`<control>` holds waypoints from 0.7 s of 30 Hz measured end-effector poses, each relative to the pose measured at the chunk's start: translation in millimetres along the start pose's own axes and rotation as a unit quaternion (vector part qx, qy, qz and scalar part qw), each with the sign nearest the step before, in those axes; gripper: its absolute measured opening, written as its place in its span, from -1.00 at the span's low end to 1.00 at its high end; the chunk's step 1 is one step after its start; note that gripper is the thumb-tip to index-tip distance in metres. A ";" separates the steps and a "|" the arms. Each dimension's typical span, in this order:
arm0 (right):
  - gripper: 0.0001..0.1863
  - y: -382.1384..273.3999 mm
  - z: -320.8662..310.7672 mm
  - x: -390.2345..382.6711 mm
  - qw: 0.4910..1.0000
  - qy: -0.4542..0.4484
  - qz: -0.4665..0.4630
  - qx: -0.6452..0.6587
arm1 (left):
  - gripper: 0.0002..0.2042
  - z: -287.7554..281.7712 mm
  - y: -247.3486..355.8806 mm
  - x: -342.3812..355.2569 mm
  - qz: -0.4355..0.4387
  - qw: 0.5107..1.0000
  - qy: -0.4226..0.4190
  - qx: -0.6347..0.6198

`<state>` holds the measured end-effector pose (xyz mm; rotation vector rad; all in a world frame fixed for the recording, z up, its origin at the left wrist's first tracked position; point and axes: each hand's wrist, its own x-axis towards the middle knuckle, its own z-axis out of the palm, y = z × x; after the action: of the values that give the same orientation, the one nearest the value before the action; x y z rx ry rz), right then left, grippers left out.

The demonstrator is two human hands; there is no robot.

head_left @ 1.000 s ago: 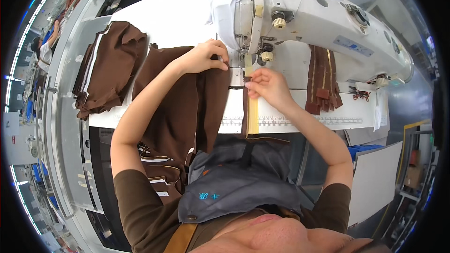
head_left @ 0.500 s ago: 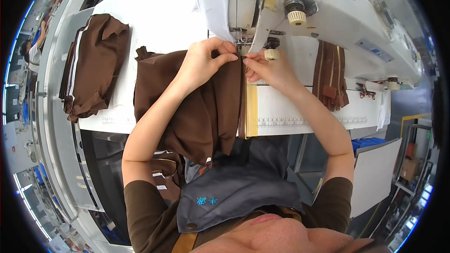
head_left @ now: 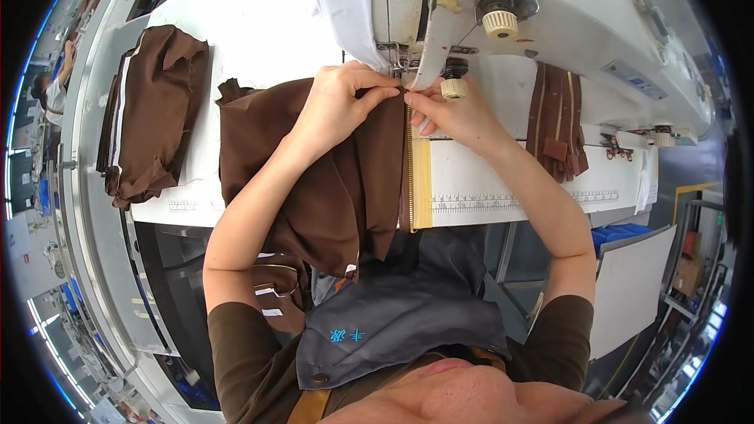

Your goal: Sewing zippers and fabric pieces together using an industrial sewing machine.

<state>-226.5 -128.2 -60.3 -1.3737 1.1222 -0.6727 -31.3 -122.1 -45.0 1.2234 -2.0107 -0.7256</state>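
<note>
"What was seen closest?"

"A dark gray apron [head_left: 400,310] was worn. Just past it, to the left, more brown cloth [head_left: 279,279] was bunched below the table [head_left: 479,169]."

"And on the table?"

"A ruler [head_left: 487,202] was set along the front edge. A big brown cloth [head_left: 314,180] was spread on the left, with its bottom part draped over that edge. A zipper [head_left: 411,173] with gold teeth was laid straight along the cloth's right side, and a yellow strip [head_left: 423,180] was seen just to the right of the zipper."

"What was done with the hands?"

"The cloth's top right corner was pinched by the left hand [head_left: 342,102], thumb against finger. The zipper's top end was pinched by the right hand [head_left: 459,110], with the other fingers curled. The fingertips were held nearly together, just in front of the little metal foot [head_left: 404,55] of the sewing machine [head_left: 565,8]."

"What was put around them?"

"A brown pile [head_left: 161,102] was left on the far left, and some brown zippers [head_left: 554,122] were laid on the right. A white cloth [head_left: 345,8] was hung beside the machine's left end. Far off to the left, another person [head_left: 56,94] could be seen, too small to be made out well."
</note>
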 end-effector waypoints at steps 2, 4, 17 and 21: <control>-0.78 0.0 0.7 -0.8 1.000 0.002 -0.002 0.006 | -0.88 -0.4 1.3 0.0 -0.007 1.000 -0.002 -0.006; -0.77 1.0 1.0 -0.6 1.000 0.004 -0.004 0.012 | -0.88 -0.3 1.2 -0.1 -0.015 1.000 -0.004 -0.011; -0.73 15.9 4.1 -21.0 0.848 0.116 -0.292 -0.427 | -0.83 6.2 -16.5 12.2 -0.150 0.988 -0.038 0.016; -0.64 15.9 3.2 -32.8 0.748 0.076 -0.370 -0.546 | -0.76 2.0 -21.6 16.9 -0.151 0.988 -0.026 0.018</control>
<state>-239.4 -95.1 -68.9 -2.9258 1.1005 -0.6827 -26.9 -145.9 -58.0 1.5665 -1.9075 -0.8766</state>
